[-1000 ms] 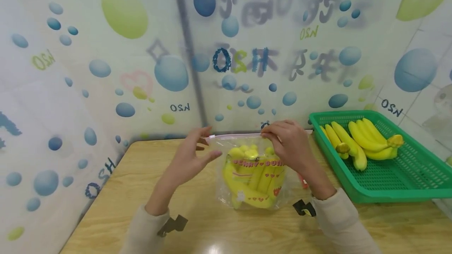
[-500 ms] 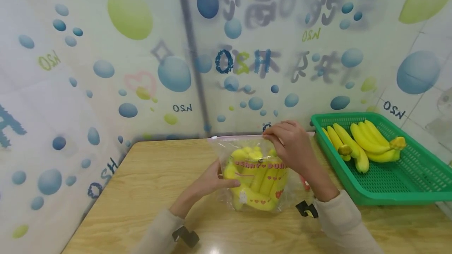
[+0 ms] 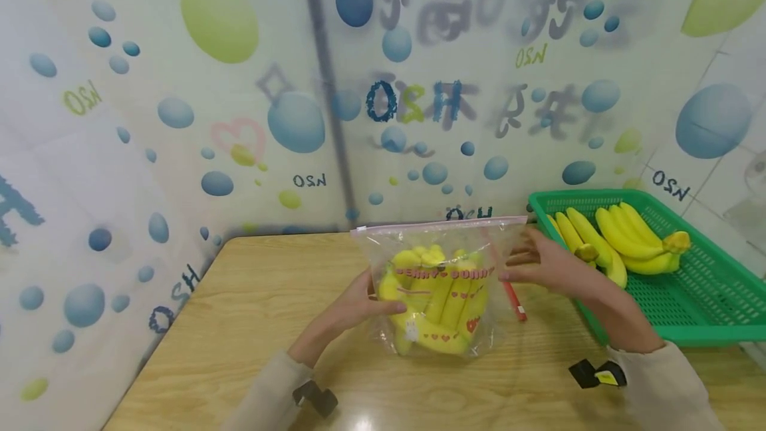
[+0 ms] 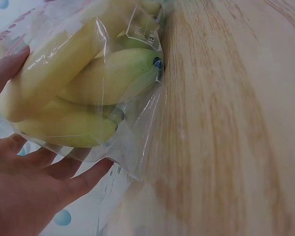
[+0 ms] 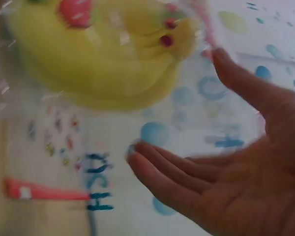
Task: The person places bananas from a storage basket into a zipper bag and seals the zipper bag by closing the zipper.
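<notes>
A clear zip bag (image 3: pixel 491 238) with pink bunny-themed print stands upright on the table, several yellow bananas (image 3: pixel 439 301) inside it. Its pink zip strip runs straight along the top, with a white slider at the left end. My left hand (image 3: pixel 353 308) grips the bag's left side, thumb in front and fingers behind; the left wrist view shows the fingers (image 4: pixel 81 184) spread along the plastic. Near the bag's right side is my right hand (image 3: pixel 550 265), fingers apart and holding nothing. In the right wrist view a gap shows between its fingers (image 5: pixel 172 167) and the bananas.
A green basket (image 3: pixel 676 334) with more bananas (image 3: pixel 634 238) stands right of the bag, close to my right forearm. Behind the bag lies a red strip (image 3: pixel 514 301), partly hidden. A patterned wall covering (image 3: pixel 419 85) hangs at the table's back edge.
My left hand has come down from the slider end to the bag's left side. My right hand has let go of the zip strip and moved right and down.
</notes>
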Demonstrator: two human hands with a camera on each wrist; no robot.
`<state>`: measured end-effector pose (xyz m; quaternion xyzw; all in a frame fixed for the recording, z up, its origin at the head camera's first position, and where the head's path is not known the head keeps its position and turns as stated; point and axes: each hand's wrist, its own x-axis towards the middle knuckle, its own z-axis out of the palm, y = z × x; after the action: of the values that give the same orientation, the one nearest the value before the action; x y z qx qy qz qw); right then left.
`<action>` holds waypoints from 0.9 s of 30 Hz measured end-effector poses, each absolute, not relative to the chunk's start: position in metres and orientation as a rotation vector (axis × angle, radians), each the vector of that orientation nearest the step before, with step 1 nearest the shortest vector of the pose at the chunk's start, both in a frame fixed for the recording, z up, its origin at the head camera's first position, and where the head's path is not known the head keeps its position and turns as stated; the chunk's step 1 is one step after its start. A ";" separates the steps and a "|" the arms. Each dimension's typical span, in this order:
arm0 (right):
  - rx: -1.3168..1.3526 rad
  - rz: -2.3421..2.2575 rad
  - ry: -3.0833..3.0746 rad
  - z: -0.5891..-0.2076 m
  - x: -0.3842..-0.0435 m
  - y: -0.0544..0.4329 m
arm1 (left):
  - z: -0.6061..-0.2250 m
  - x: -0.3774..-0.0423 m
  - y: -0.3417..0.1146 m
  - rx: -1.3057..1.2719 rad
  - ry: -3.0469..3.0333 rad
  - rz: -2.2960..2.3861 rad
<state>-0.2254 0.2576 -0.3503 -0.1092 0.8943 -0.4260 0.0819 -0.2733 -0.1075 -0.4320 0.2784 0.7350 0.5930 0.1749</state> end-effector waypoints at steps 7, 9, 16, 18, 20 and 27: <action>-0.425 -1.283 2.355 -0.393 -0.231 0.250 | -0.434 -0.276 -0.110 0.799 2.042 1.701; -0.430 -1.290 2.348 -0.401 -0.236 0.246 | -0.435 -0.276 -0.109 0.804 2.021 1.709; -0.392 -1.380 2.337 -0.413 -0.245 0.235 | -0.431 -0.274 -0.112 0.773 2.095 1.690; -0.391 -1.412 2.328 -0.413 -0.245 0.233 | -0.427 -0.274 -0.116 0.770 2.125 1.675; -0.402 -1.428 2.320 -0.411 -0.246 0.228 | -0.423 -0.275 -0.122 0.766 2.144 1.667; -0.322 -1.533 2.287 -0.402 -0.258 0.185 | -0.403 -0.290 -0.166 0.674 2.147 1.686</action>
<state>-0.2577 0.1853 -0.4018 -0.1142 0.8109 -0.5436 0.1840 -0.2900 -0.1656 -0.4031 0.2363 0.7533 0.5914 0.1642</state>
